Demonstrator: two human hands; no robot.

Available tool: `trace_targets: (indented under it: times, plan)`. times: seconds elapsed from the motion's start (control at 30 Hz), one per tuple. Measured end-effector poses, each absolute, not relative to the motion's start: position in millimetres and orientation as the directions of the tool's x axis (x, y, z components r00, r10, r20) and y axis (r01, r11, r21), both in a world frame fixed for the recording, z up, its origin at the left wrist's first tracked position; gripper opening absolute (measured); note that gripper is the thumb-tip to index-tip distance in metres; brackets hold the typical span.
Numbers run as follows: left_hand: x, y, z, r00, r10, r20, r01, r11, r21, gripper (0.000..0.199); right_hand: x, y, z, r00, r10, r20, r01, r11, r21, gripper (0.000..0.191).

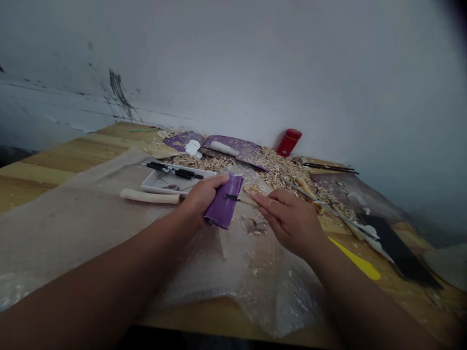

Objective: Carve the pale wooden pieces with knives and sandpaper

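The left hand (204, 198) is curled around a folded purple sheet (223, 201), gripping it between thumb and fingers, while the right hand (290, 221) pinches a slim pointed tool (241, 199) with a pale shaft, its dark tip lying against the sheet. The hands sit just apart over a crumpled sheet of bubble wrap (241, 287), which is spread across a pale wooden tabletop (69, 153) and dusted with shavings. Taking the wall as twelve o'clock, a white tray (175, 182) holding black-handled tools (173, 170) sits at eleven, just beyond the left hand, and a pale wooden rod (149, 196) lies at nine, its end near the left wrist. At twelve, a drift of wood shavings (280, 167) covers the back of the table, around purple sheets (233, 148) and a white scrap (192, 148). A red cylindrical canister (289, 142) stands upright against the wall at one o'clock. Toward three, a long metal-shafted tool (328, 206) crosses the shavings, with a black board (397, 250) beyond it and a yellow strip (353, 258) nearer the right forearm. The white plaster wall (255, 63) rises behind the table, scuffed with dark marks (118, 95) at ten o'clock.
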State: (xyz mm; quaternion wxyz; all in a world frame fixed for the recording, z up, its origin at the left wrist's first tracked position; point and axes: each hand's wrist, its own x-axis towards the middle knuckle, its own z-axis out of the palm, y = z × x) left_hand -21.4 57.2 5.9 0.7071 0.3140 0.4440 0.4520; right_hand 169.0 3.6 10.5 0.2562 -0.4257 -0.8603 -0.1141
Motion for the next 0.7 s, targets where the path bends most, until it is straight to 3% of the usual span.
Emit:
trace_targets:
  times: [0.17, 0.7]
  plan:
    - [-19.4, 55.2, 2.5, 0.207, 0.901, -0.382, -0.339, 0.432, 0.836, 0.019, 165.9, 2.7, 8.1, -0.591, 0.639, 0.492, 0.732, 0.681, -0.006, 0.034]
    - [-20.6, 52.7, 6.1, 0.2, 0.928, -0.315, -0.336, 0.367, 0.867, 0.019, 167.7, 5.4, 10.2, -0.592, 0.721, 0.36, 0.623, 0.693, -0.363, 0.029]
